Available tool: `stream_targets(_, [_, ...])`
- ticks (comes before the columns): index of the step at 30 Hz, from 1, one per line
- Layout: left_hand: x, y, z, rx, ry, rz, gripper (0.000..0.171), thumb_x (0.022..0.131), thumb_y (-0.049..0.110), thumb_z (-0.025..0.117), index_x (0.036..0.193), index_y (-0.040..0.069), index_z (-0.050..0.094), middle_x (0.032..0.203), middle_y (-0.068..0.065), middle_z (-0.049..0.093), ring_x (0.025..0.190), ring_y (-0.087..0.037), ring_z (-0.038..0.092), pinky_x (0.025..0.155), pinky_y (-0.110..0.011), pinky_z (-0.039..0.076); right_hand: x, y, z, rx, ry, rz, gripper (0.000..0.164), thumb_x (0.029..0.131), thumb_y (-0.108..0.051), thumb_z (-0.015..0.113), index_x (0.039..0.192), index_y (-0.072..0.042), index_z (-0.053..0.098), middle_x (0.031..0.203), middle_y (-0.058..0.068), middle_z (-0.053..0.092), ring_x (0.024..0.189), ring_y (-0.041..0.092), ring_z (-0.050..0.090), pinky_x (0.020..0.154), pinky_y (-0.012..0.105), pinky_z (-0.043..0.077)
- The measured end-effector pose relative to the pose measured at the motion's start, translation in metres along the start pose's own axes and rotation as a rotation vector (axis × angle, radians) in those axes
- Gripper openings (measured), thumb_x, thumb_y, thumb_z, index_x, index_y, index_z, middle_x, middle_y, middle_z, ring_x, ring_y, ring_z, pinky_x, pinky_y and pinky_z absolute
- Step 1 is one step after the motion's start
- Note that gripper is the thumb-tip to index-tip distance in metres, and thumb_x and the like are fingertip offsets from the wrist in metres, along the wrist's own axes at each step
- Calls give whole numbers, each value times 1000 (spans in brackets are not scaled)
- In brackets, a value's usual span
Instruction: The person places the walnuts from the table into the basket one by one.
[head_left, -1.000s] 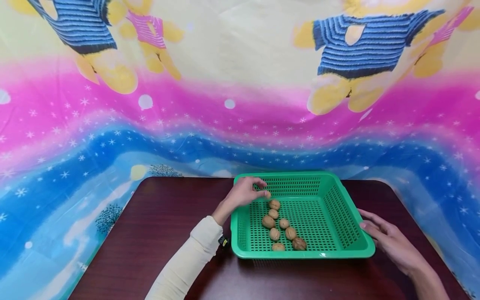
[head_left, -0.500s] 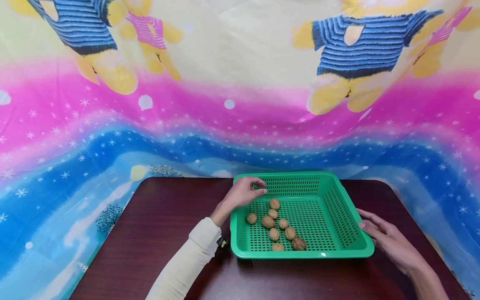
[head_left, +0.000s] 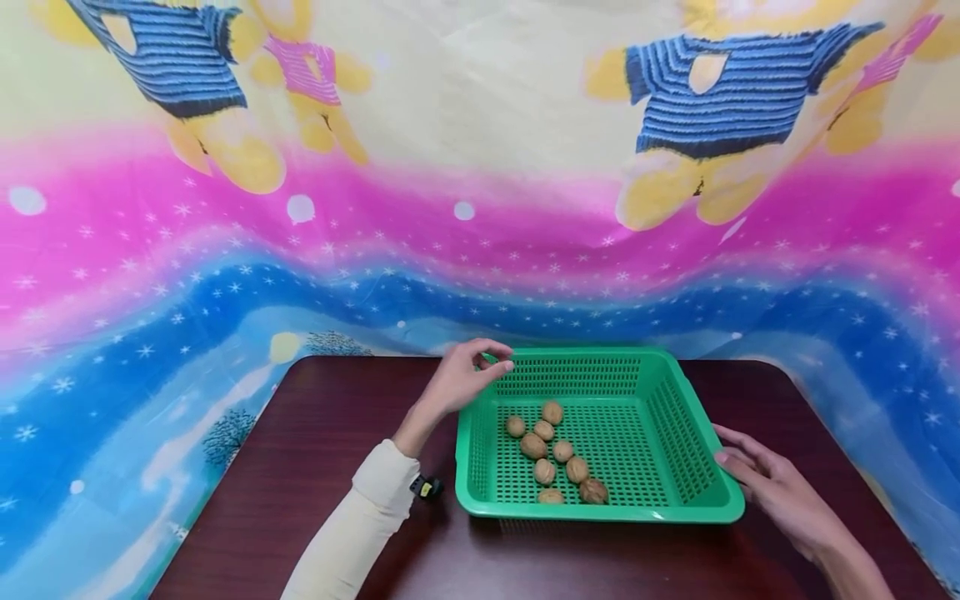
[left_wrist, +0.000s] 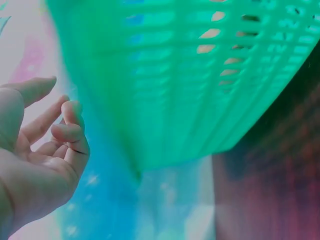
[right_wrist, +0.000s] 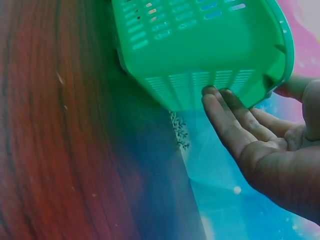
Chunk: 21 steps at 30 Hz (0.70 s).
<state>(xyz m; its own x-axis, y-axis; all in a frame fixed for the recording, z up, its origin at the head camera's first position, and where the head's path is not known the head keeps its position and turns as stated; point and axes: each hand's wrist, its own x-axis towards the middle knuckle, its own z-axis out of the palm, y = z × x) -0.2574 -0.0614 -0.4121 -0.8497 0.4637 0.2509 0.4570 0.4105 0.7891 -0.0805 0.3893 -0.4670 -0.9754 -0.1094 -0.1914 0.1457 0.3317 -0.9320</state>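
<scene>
A green plastic basket (head_left: 600,510) with slotted walls stands on the table, several walnuts (head_left: 533,446) lying on its floor towards the left. My left hand (head_left: 468,373) hovers at the basket's back left corner with fingers loosely bent and nothing between them. In the left wrist view, that hand (left_wrist: 47,150) is beside the outside of the basket wall. At the basket's right side, my right hand (head_left: 780,492) holds the rim, thumb at the top edge. The right wrist view has the fingers (right_wrist: 225,120) of this hand along the outer wall.
The dark brown wooden table (head_left: 315,467) has rounded far corners. Right behind it hangs a printed cloth (head_left: 480,250) with bears and snowflakes. A small black device (head_left: 427,487) sits at the left wrist, by the cream sleeve (head_left: 360,517).
My left hand has moved left and up, towards the basket's back left corner. One more walnut has come into view on the basket's left floor and shifted slightly right. The right hand stays in place.
</scene>
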Motion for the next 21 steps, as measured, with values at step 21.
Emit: stream_targets(21, [-104, -38, -86, 28, 240, -170, 32, 104, 35, 74, 131, 18, 76, 113, -8, 78, 81, -21, 64, 67, -29, 48, -5, -11, 40, 21, 9, 15, 71, 117, -33, 47, 172, -4, 12, 146, 10, 63, 114, -3, 71, 91, 28, 61])
